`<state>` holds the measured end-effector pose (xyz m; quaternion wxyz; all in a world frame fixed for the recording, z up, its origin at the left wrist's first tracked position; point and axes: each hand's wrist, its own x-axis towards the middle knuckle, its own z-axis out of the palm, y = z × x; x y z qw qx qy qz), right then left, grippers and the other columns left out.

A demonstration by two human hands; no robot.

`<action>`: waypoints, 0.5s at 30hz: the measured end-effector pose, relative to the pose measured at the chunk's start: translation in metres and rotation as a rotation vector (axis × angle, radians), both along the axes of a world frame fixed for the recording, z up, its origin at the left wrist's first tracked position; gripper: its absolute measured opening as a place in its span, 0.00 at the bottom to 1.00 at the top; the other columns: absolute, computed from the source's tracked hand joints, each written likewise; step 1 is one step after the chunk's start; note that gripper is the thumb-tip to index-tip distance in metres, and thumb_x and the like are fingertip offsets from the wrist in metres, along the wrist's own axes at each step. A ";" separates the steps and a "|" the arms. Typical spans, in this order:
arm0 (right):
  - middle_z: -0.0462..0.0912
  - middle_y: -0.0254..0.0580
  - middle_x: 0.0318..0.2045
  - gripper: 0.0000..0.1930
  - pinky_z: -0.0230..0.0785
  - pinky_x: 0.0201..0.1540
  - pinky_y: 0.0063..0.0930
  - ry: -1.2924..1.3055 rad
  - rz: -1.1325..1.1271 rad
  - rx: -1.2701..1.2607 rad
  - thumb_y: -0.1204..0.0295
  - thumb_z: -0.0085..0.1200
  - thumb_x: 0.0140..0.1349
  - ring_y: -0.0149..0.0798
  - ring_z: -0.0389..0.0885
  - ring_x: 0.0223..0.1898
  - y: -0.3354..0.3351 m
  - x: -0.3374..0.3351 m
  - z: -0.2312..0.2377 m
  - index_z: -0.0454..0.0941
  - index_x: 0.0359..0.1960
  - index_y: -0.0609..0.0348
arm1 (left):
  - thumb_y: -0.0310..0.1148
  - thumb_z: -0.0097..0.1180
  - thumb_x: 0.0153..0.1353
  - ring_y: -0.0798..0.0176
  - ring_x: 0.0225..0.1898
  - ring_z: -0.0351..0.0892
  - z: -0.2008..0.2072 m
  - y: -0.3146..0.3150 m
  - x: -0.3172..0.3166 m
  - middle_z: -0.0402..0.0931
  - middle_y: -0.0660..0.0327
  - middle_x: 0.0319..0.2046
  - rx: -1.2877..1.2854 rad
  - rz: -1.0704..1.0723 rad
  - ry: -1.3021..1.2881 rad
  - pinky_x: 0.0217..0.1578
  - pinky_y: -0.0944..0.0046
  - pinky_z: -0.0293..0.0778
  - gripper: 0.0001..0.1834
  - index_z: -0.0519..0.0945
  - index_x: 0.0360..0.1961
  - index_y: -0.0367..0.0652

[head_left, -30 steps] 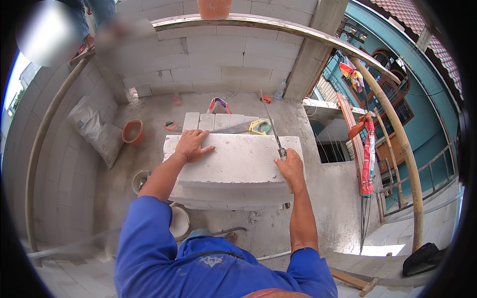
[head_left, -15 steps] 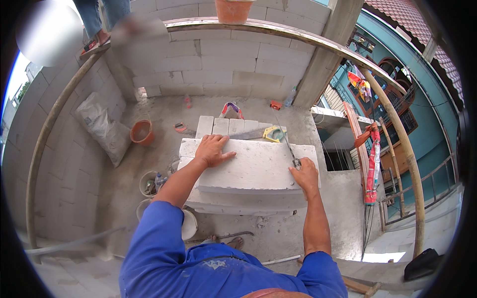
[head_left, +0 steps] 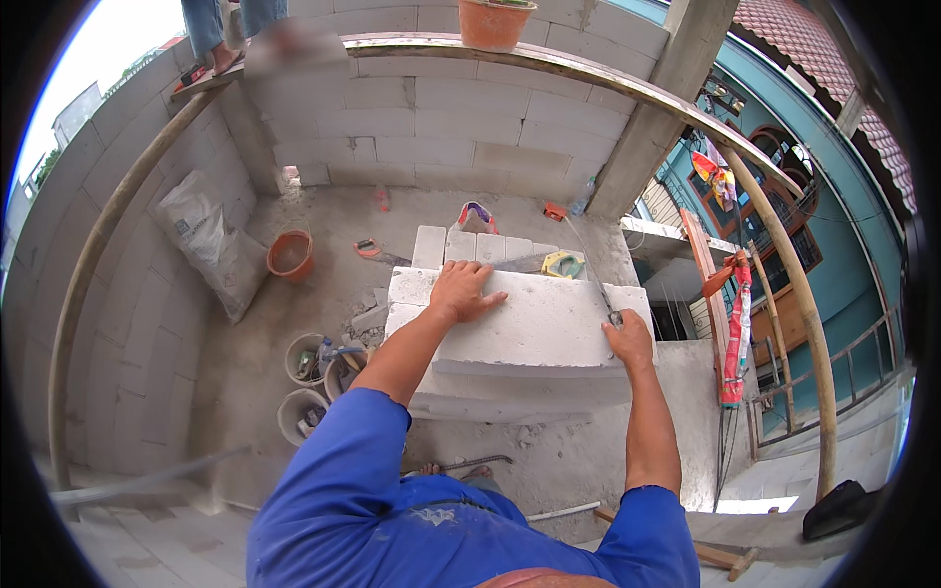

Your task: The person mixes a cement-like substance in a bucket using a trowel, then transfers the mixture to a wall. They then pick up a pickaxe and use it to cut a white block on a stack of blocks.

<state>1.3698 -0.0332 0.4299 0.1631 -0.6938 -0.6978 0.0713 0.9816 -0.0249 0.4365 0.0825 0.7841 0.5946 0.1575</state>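
Observation:
A long white masonry block (head_left: 529, 318) lies on top of other blocks in front of me. My left hand (head_left: 467, 292) rests on its left part, palm down with fingers stretched out. At the block's right end, my right hand (head_left: 632, 340) is closed around the dark grip of a tool (head_left: 616, 318) with a long thin blade, which points forward and slightly left. Just past the block's far edge lies a handsaw (head_left: 562, 265) with a yellow handle, resting on several smaller white blocks (head_left: 490, 249). My right fingers partly hide the tool's grip.
Buckets (head_left: 299, 416) holding tools stand left of the blocks. Farther left are an orange bucket (head_left: 291, 257) and a white sack (head_left: 208, 245). An orange-handled saw (head_left: 367, 249) lies beyond. A person's bare feet (head_left: 227, 63) stand on a plank at upper left. A floor opening (head_left: 674, 312) lies right.
My view has shifted, so the blocks and both hands appear farther right, and more of the buckets shows. My left hand stays on the block, and my right hand keeps hold of the tool.

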 end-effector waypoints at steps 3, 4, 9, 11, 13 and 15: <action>0.82 0.55 0.45 0.20 0.71 0.55 0.49 0.026 -0.032 -0.023 0.59 0.63 0.58 0.58 0.79 0.53 -0.008 -0.010 0.018 0.79 0.42 0.64 | 0.63 0.52 0.65 0.52 0.66 0.69 0.001 -0.001 0.000 0.76 0.53 0.61 -0.015 0.008 -0.014 0.68 0.54 0.57 0.38 0.75 0.65 0.45; 0.82 0.55 0.46 0.20 0.71 0.56 0.49 0.018 -0.032 -0.030 0.59 0.63 0.58 0.58 0.79 0.53 -0.008 -0.008 0.018 0.79 0.42 0.64 | 0.63 0.52 0.65 0.52 0.66 0.69 -0.001 0.000 0.000 0.76 0.53 0.61 -0.013 0.011 -0.023 0.68 0.54 0.57 0.37 0.75 0.65 0.45; 0.83 0.57 0.42 0.19 0.72 0.51 0.48 0.019 -0.001 0.048 0.60 0.63 0.57 0.59 0.81 0.48 -0.006 -0.005 0.014 0.80 0.40 0.65 | 0.63 0.52 0.65 0.52 0.66 0.69 -0.003 0.000 -0.001 0.76 0.53 0.61 -0.019 0.016 -0.043 0.68 0.54 0.57 0.38 0.75 0.65 0.45; 0.84 0.58 0.41 0.19 0.73 0.49 0.48 0.023 0.000 0.067 0.60 0.62 0.58 0.60 0.82 0.45 -0.007 -0.004 0.012 0.80 0.39 0.65 | 0.63 0.52 0.65 0.52 0.66 0.69 -0.001 -0.001 0.000 0.76 0.52 0.60 -0.033 0.006 -0.057 0.68 0.54 0.56 0.38 0.75 0.65 0.45; 0.83 0.55 0.43 0.18 0.72 0.51 0.49 -0.001 -0.006 0.021 0.59 0.62 0.59 0.59 0.81 0.48 -0.007 -0.010 0.017 0.80 0.40 0.64 | 0.62 0.52 0.65 0.52 0.66 0.69 -0.003 -0.001 -0.003 0.76 0.52 0.60 -0.034 0.009 -0.068 0.67 0.54 0.56 0.37 0.76 0.64 0.45; 0.83 0.54 0.44 0.18 0.72 0.51 0.50 -0.036 -0.004 0.019 0.59 0.61 0.59 0.58 0.81 0.49 -0.006 -0.011 0.016 0.80 0.40 0.63 | 0.62 0.53 0.65 0.52 0.66 0.69 -0.005 0.000 -0.004 0.77 0.52 0.59 -0.028 0.014 -0.073 0.67 0.54 0.56 0.37 0.76 0.64 0.45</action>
